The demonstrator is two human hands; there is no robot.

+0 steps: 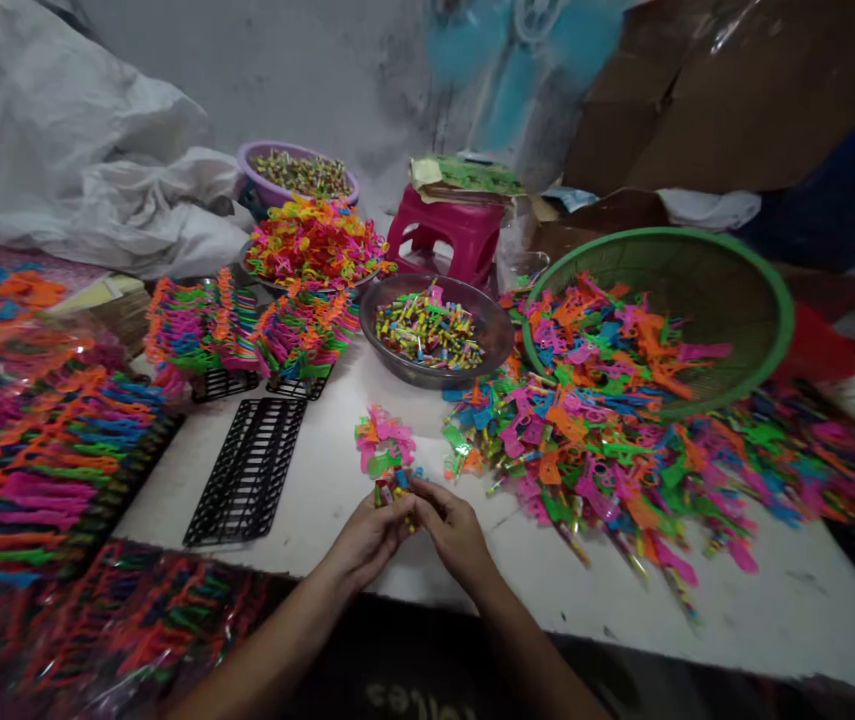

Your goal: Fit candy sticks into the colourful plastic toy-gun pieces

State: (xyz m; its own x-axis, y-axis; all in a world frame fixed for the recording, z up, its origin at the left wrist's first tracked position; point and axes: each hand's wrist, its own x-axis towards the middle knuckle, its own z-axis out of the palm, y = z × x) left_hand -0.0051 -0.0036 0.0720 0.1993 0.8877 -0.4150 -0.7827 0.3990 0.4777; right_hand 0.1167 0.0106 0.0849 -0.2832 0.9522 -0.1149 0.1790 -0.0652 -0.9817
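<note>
Near the front edge of the white table, my left hand is closed around several small colourful tubes, in yellow, blue and red. Against the same tubes presses my right hand, its thumb and fingers pinched together at the bundle. Which tube each finger grips is too small to tell. Just beyond my fingertips lies a little heap of pink, green and orange plastic pieces. A metal bowl of similar small tubes stands behind it.
To the right, toy pistols spill from a green basket. Left lie a black slotted rack and racks packed with colourful pistols. Behind are a heap of bright plastic parts, a purple basin and a pink stool.
</note>
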